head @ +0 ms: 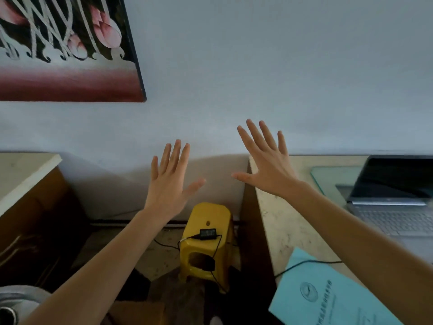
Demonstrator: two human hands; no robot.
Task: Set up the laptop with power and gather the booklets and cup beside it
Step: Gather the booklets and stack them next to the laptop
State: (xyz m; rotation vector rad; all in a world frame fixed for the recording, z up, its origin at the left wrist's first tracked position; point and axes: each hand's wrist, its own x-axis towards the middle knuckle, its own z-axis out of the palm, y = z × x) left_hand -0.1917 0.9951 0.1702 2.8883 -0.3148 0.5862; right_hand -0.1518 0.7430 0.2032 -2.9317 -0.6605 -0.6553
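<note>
An open grey laptop (396, 202) with a dark screen sits on the marble desk (281, 221) at the right. A light blue booklet (328, 296) lies at the desk's front corner, overhanging its edge, with a black cable (307, 262) running across it. The black power adapter (207, 233) rests on a yellow plastic stool (206, 245) on the floor between two desks. My left hand (169, 184) and my right hand (264, 165) are raised with fingers spread, holding nothing. No cup is in view.
A second desk (25, 170) with a brown side stands at the left. A framed painting (70, 48) hangs on the wall above it. A grey round object (16, 301) sits at the bottom left. A glass sheet (332, 177) lies under the laptop.
</note>
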